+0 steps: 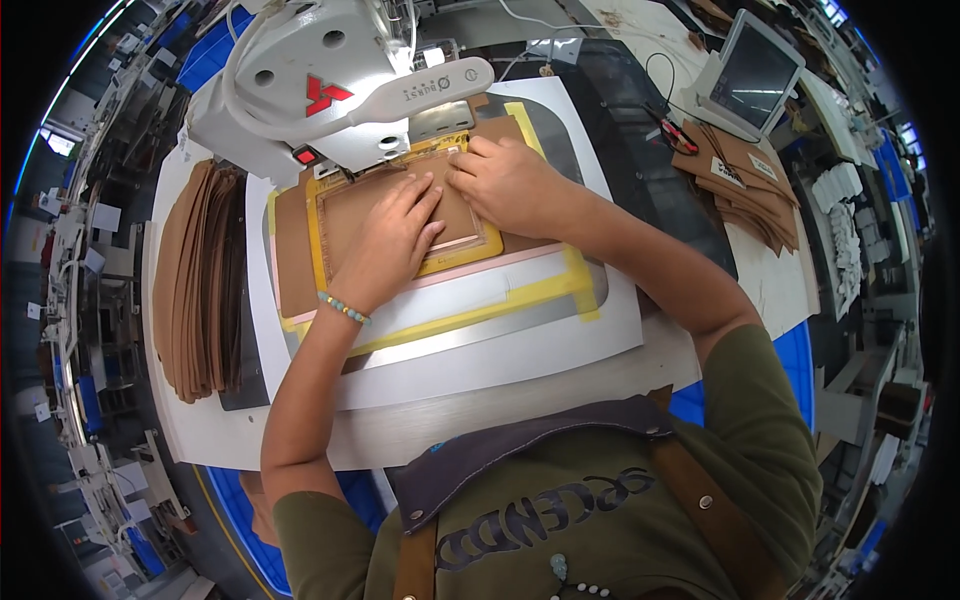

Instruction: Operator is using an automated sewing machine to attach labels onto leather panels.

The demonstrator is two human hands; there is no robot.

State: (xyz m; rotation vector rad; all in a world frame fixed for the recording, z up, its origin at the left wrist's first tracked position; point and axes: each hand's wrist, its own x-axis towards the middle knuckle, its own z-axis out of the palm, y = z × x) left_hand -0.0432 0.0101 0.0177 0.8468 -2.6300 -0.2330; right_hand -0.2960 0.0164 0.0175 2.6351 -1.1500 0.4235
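We are looking down at a brown sheet (352, 212), which is lying inside a yellow frame (318, 230) at the front of a white sewing machine (300, 75). Our left hand (395, 235) is resting flat on the sheet, its fingers stretched out and lying close together, pinching nothing that we are seeing. Our right hand (510, 180) is curling its fingers over the frame's far right corner; its thumb is hiding, so we are not able to say whether it is pinching the frame or only leaning on it.

Judging by looks, we are dealing with a light, thin sheet, bending a little yet keeping its shape, probably more prone to creasing or sliding than breaking. The frame is seeming stiffer, so we are favouring its outer rim for gripping, with a flat palm steadying the sheet.

Beneath them a white board (460, 310) with yellow tape (575, 270) is lying. A stack of brown pieces (195, 290) is standing to our left.
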